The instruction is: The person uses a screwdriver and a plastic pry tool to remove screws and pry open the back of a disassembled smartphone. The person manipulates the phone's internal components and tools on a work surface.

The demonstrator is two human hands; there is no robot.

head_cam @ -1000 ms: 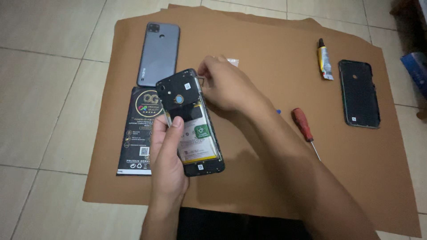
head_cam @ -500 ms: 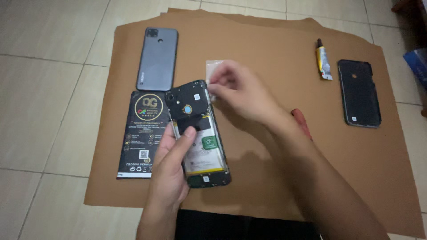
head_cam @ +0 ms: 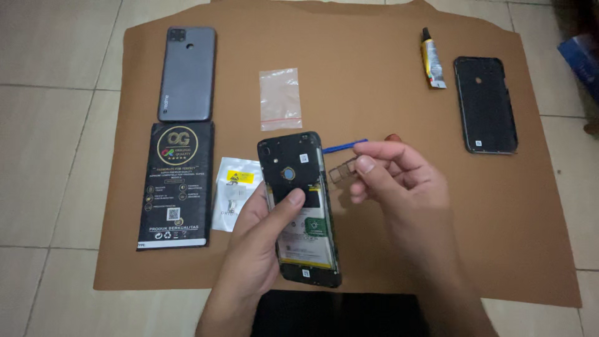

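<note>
Your left hand (head_cam: 259, 240) grips the opened phone (head_cam: 301, 209) from below, back cover off, thumb laid across the middle over the battery (head_cam: 310, 234). The phone is held above the brown mat (head_cam: 387, 87), tilted slightly. Your right hand (head_cam: 390, 181) pinches a small card tray (head_cam: 342, 173) between thumb and forefinger, just beside the phone's upper right edge.

Handling, as a judgement: the tray is thin, light and easy to bend or drop, so hold it by its outer end, flat. The phone is stiff but exposed, so grip the frame edges and keep your thumb off the board. The battery looks soft-cased, so don't press it.

Around you: grey back cover (head_cam: 187, 73), black box (head_cam: 176, 186), clear bag (head_cam: 280, 98), white pouch (head_cam: 236, 192), glue tube (head_cam: 432, 59), black frame (head_cam: 485, 105), blue tool (head_cam: 344, 146) behind the fingers.
</note>
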